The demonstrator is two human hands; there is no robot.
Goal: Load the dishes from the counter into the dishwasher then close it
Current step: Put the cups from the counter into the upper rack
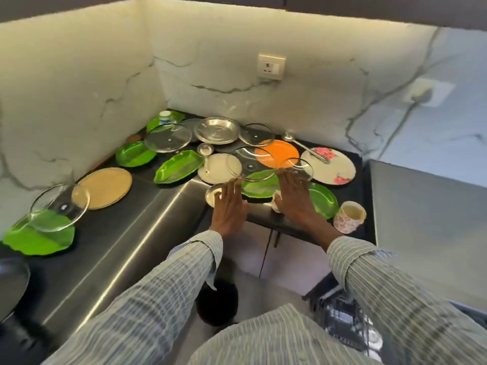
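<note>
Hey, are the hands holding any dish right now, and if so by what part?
Nothing is held. The left hand and right hand are spread open, fingers extended over the green plate near the counter edge, with no grip closed on any dish.

Both arms reach forward in striped sleeves (168,280), roughly parallel. The left hand (228,206) is palm down, its fingers (232,189) spread and extended, gripping nothing. The right hand (293,197) is also palm down with fingers stretched flat and slightly splayed. The 2 hands stay apart.
</note>
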